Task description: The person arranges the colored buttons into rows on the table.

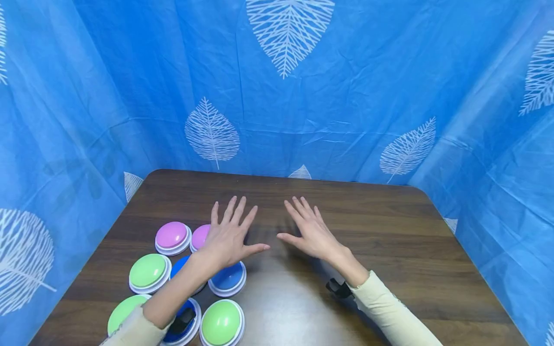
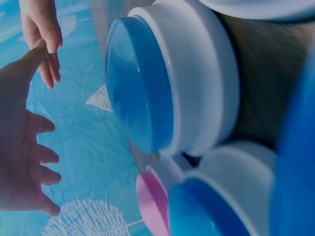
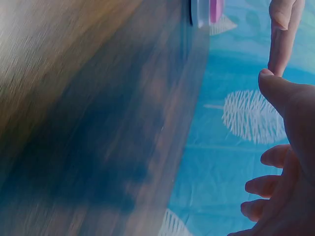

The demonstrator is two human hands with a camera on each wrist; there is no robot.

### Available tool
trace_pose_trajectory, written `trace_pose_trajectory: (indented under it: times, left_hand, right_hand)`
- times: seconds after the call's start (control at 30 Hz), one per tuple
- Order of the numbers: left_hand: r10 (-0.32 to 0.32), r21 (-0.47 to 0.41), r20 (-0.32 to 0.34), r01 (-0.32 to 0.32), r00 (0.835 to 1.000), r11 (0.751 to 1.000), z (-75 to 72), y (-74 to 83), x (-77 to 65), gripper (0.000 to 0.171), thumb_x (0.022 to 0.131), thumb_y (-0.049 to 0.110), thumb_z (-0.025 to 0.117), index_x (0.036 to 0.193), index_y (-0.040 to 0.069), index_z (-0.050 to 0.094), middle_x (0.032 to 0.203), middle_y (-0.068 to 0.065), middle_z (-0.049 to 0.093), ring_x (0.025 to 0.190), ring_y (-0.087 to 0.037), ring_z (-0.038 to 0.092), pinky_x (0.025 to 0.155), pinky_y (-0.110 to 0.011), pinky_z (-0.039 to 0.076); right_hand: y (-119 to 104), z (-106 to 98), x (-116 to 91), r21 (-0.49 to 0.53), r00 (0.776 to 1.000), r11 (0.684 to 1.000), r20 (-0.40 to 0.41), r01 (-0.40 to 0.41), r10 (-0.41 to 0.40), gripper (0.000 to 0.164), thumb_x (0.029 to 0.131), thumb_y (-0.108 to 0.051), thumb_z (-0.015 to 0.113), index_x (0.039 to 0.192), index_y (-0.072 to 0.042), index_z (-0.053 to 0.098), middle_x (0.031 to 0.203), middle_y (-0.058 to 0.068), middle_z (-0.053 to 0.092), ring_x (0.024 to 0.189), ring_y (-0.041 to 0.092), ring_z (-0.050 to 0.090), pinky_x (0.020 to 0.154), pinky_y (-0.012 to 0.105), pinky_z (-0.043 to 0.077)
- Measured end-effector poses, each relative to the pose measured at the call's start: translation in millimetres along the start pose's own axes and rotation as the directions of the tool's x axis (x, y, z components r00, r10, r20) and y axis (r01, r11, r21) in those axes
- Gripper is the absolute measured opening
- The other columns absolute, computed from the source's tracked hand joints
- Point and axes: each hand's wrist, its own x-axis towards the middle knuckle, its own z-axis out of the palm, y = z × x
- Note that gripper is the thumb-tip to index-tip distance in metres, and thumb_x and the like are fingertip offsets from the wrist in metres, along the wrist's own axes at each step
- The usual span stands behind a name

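My left hand (image 1: 227, 242) hovers with spread fingers over the right part of a group of round push buttons, partly covering a pink button (image 1: 200, 236). Below its thumb sits a blue button (image 1: 228, 276), seen large in the left wrist view as a blue dome (image 2: 138, 83) on a white base. Another blue button (image 1: 179, 265) is half hidden by the left forearm. To the right, my right hand (image 1: 313, 235) is held over the bare wooden table (image 1: 372, 216), fingers extended, touching no button. Neither hand holds anything.
More buttons lie on the table's left side: a pink one (image 1: 171, 235), green ones (image 1: 148, 270) and a green one (image 1: 221, 322) near the front. A blue button (image 1: 190, 319) lies under the left sleeve. Blue curtains (image 1: 277, 120) with white leaf prints surround the table.
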Motion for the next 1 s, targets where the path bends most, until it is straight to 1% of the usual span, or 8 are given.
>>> trace_pose_trajectory:
  times: [0.1, 0.23, 0.33, 0.43, 0.6, 0.77, 0.9, 1.0]
  left_hand:
    - [0.001, -0.016, 0.031, -0.001, 1.000, 1.000, -2.3, -4.3, -10.9, 0.097, 0.084, 0.079, 0.050, 0.155, 0.016, 0.033, 0.161, -0.020, 0.020, 0.148, -0.042, 0.008, 0.112, -0.069, 0.000]
    - [0.014, -0.012, 0.068, -0.013, 0.998, 1.000, -3.1, -9.4, -27.6, 0.094, 0.084, 0.075, 0.055, 0.153, 0.014, 0.038, 0.159, -0.022, 0.025, 0.147, -0.043, 0.013, 0.112, -0.069, 0.004]
    - [0.021, 0.000, 0.095, -0.021, 0.995, 1.000, -2.6, -13.2, -40.4, 0.094, 0.083, 0.075, 0.055, 0.152, 0.012, 0.041, 0.157, -0.022, 0.029, 0.146, -0.044, 0.017, 0.113, -0.067, 0.007]
    - [0.019, -0.017, 0.132, -0.017, 0.991, 1.000, -2.4, -17.3, -52.3, 0.094, 0.082, 0.074, 0.058, 0.149, 0.010, 0.045, 0.156, -0.022, 0.032, 0.145, -0.044, 0.018, 0.114, -0.066, 0.007]
    - [0.005, -0.058, 0.196, 0.007, 0.981, 0.998, -3.1, -22.4, -67.9, 0.095, 0.080, 0.071, 0.064, 0.145, 0.004, 0.048, 0.152, -0.022, 0.038, 0.143, -0.044, 0.026, 0.114, -0.063, 0.016]
    - [0.027, -0.096, 0.176, -0.010, 0.984, 0.995, -0.3, -25.0, -76.8, 0.094, 0.076, 0.066, 0.073, 0.139, -0.002, 0.053, 0.146, -0.024, 0.045, 0.138, -0.044, 0.035, 0.112, -0.059, 0.027]
    - [0.059, -0.119, 0.138, -0.042, 0.989, 0.992, 3.6, -26.9, -80.1, 0.091, 0.072, 0.059, 0.081, 0.132, -0.005, 0.057, 0.135, -0.024, 0.053, 0.131, -0.044, 0.043, 0.109, -0.057, 0.033]
    - [0.075, -0.136, 0.113, -0.060, 0.991, 0.989, 7.3, -28.1, -81.0, 0.088, 0.070, 0.052, 0.086, 0.130, -0.006, 0.059, 0.126, -0.021, 0.058, 0.124, -0.041, 0.049, 0.106, -0.056, 0.038]
  right_hand:
    - [-11, 4, 3, -0.005, 0.999, 1.000, 0.023, 0.028, -0.028, 0.087, 0.092, -0.059, 0.060, 0.157, -0.010, 0.026, 0.161, 0.016, 0.019, 0.149, 0.031, 0.009, 0.114, 0.062, 0.013]
    - [-26, 12, 4, 0.003, 0.995, 0.996, 0.042, 0.087, -0.087, 0.086, 0.093, -0.057, 0.060, 0.157, -0.010, 0.026, 0.160, 0.018, 0.022, 0.149, 0.031, 0.012, 0.115, 0.059, 0.017]
    - [-38, 18, 4, 0.030, 0.989, 0.990, 0.053, 0.138, -0.140, 0.085, 0.093, -0.054, 0.063, 0.156, -0.008, 0.028, 0.160, 0.018, 0.025, 0.148, 0.032, 0.016, 0.114, 0.056, 0.024]
    - [-50, 24, 4, 0.051, 0.981, 0.983, 0.077, 0.174, -0.178, 0.085, 0.092, -0.053, 0.064, 0.155, -0.008, 0.029, 0.160, 0.017, 0.026, 0.148, 0.032, 0.019, 0.111, 0.054, 0.032]
    - [-67, 34, 2, 0.061, 0.966, 0.975, 0.130, 0.216, -0.222, 0.086, 0.090, -0.054, 0.066, 0.155, -0.008, 0.031, 0.159, 0.015, 0.028, 0.147, 0.031, 0.022, 0.108, 0.051, 0.038]
    - [-77, 47, 0, 0.065, 0.949, 0.964, 0.169, 0.260, -0.267, 0.084, 0.089, -0.050, 0.070, 0.151, -0.004, 0.038, 0.154, 0.017, 0.037, 0.143, 0.031, 0.032, 0.109, 0.046, 0.038]
    - [-83, 55, -3, 0.085, 0.938, 0.960, 0.207, 0.267, -0.279, 0.082, 0.088, -0.047, 0.073, 0.149, -0.002, 0.041, 0.151, 0.016, 0.043, 0.142, 0.027, 0.036, 0.111, 0.039, 0.035]
    - [-87, 61, -5, 0.103, 0.933, 0.953, 0.198, 0.285, -0.301, 0.080, 0.087, -0.044, 0.075, 0.147, -0.002, 0.044, 0.147, 0.014, 0.048, 0.139, 0.024, 0.041, 0.111, 0.036, 0.036]
